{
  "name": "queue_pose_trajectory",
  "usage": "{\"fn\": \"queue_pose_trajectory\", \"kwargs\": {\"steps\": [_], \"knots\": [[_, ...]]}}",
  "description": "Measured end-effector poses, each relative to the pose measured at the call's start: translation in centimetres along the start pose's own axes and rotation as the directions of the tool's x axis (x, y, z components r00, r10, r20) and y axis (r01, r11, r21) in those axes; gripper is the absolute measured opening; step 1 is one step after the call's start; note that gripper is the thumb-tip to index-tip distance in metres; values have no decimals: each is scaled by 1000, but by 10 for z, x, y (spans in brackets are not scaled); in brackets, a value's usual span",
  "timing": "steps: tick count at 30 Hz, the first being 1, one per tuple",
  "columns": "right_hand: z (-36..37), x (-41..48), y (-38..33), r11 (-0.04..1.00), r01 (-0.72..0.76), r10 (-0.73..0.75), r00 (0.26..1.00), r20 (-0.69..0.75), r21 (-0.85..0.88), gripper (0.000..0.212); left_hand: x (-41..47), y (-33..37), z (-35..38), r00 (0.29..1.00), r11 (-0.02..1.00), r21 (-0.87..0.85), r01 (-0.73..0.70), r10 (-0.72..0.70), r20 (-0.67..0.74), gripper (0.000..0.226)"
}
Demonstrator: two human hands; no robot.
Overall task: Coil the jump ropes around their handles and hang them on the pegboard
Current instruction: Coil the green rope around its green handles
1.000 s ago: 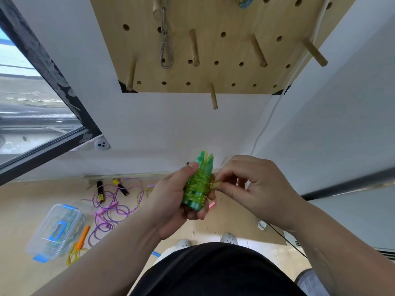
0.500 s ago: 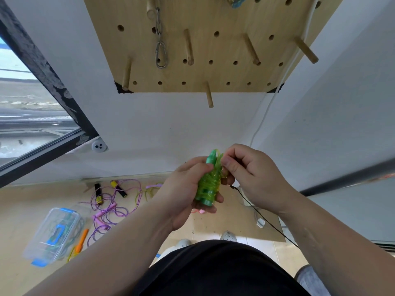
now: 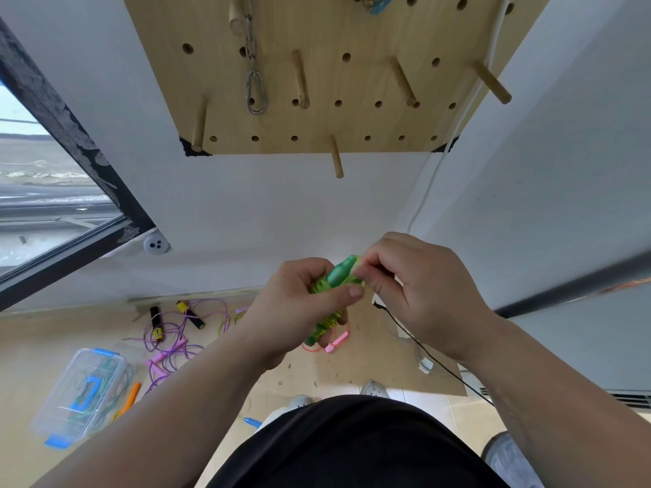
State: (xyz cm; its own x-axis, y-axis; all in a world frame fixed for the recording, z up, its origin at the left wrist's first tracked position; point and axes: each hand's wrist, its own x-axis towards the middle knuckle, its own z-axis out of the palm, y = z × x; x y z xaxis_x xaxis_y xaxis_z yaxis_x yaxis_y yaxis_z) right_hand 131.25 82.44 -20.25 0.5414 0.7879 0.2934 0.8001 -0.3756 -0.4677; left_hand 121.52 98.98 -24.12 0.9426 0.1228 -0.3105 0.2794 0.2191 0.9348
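Note:
My left hand (image 3: pixel 292 311) grips the green jump rope bundle (image 3: pixel 336 276), its yellow-green cord coiled round the green handles. My right hand (image 3: pixel 419 290) pinches the cord at the top end of the handles. Both hands are held in front of my waist, below the wooden pegboard (image 3: pixel 317 75) on the wall. Several wooden pegs stick out of the board; the lowest peg (image 3: pixel 336 156) is bare. On the floor to the left lies a loose purple jump rope (image 3: pixel 176 339) with black-and-yellow handles. A pink rope (image 3: pixel 334 345) shows just under my left hand.
A metal chain with a carabiner (image 3: pixel 255 86) hangs from an upper peg. A clear plastic box with blue clips (image 3: pixel 81 392) sits on the floor at left, an orange handle (image 3: pixel 130 399) beside it. A window frame (image 3: pixel 67 135) runs along the left. A white cable (image 3: pixel 454 142) runs down the corner.
The green bundle has tilted, its top now pointing toward my right hand. My right hand moved from the bundle's side up to its top end. Both hands rose slightly.

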Motion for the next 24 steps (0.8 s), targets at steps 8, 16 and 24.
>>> {"fn": "queue_pose_trajectory", "kwargs": {"steps": [8,16,24], "knots": [[-3,-1,2,997,-49,50,999,-5,62,28,0,0,-4,999,997,-77,18,-14,51,37],[-3,-6,12,915,176,-162,984,67,-363,24,4,10,-7,996,992,124,33,-43,81,29],[-9,0,-10,986,153,-145,983,110,-65,32,11,16,-31,838,984,-56,169,-113,533,21]]}}
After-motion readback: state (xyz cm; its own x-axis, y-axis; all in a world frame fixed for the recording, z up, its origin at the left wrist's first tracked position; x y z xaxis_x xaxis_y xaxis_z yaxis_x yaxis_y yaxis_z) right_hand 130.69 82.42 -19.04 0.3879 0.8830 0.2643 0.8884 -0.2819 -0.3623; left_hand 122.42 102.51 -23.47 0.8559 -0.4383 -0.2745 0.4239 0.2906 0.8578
